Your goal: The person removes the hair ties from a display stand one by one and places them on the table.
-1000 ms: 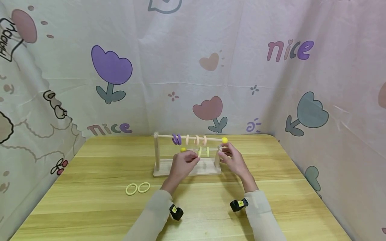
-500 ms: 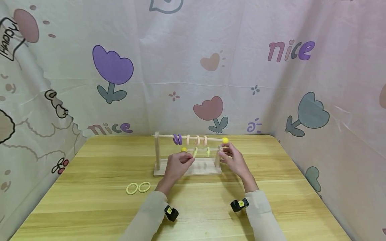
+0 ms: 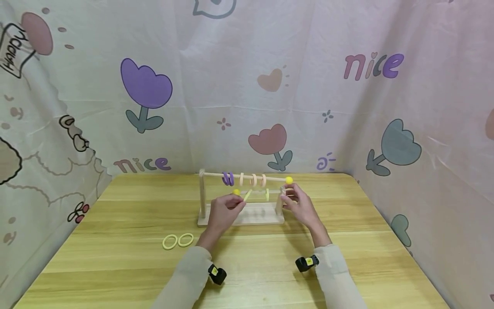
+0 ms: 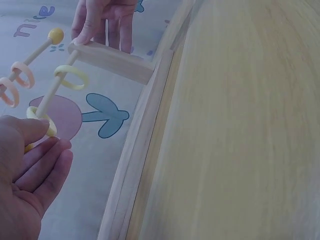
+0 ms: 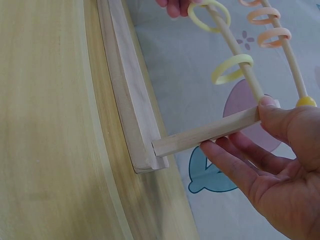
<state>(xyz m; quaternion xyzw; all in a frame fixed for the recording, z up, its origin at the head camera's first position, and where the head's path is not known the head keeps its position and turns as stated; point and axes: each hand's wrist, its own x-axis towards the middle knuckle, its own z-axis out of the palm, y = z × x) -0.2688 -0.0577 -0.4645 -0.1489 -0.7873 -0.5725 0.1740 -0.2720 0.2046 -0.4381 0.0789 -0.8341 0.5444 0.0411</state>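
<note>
Thumb and fingers of my left hand (image 3: 223,212) pinch a pale yellow ring (image 5: 209,30), which encircles the lower rod (image 4: 49,96) of a wooden stand (image 3: 258,213). In the head view this ring tilts, close to the rod's yellow end ball (image 3: 236,192). My right hand (image 3: 302,207) grips the stand's short post (image 5: 210,131), thumb at its top and fingers behind. Another yellow ring (image 5: 231,63) hangs on the same rod, nearer that post. The upper rod carries purple rings (image 3: 231,178) and several peach rings (image 3: 241,179).
Two loose yellow rings (image 3: 169,249) lie side by side on the wooden table (image 3: 127,223), left of the stand. A yellow ball (image 3: 289,180) caps the upper rod's right end. Behind the table hangs a printed cloth (image 3: 216,86).
My left hand has moved left along the lower rod with the pinched yellow ring, which now tilts more. The right hand keeps its grip on the post.
</note>
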